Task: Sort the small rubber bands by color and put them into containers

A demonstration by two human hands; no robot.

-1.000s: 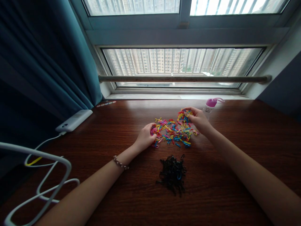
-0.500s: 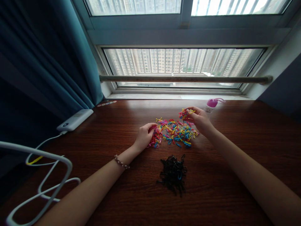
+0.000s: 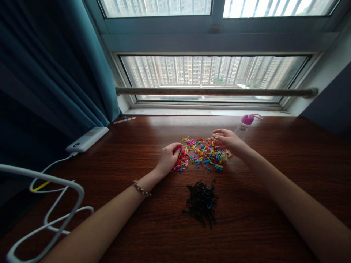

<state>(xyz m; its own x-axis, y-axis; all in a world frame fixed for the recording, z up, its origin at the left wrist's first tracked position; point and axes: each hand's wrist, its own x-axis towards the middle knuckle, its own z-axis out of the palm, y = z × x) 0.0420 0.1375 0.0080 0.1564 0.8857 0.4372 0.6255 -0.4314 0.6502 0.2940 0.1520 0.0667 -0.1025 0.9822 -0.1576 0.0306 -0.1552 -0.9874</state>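
Observation:
A loose pile of small colourful rubber hair ties point(image 3: 201, 151), pink, red, yellow and blue, lies spread on the brown wooden table. At its left edge my left hand point(image 3: 167, 157), with a beaded bracelet at the wrist, has its fingers closed on some pink and red ties. Over the right end of the pile, my right hand point(image 3: 229, 140) is open, fingers apart; a yellow tie shows by its fingertips. Nearer to me sits a separate heap of black hair ties point(image 3: 201, 202), with a bit of blue in it, touched by neither hand.
Behind my right hand is a clear bottle with a pink lid point(image 3: 247, 119). On the left lie a white power bank point(image 3: 87, 140) and a looping white cable point(image 3: 55, 175). A blue curtain point(image 3: 68, 73) hangs beside the window, with a rail point(image 3: 203, 92) across it.
My right hand has lowered slightly and opened, and the clump of coloured hair ties it held is back on the pile. My left hand has stayed in place.

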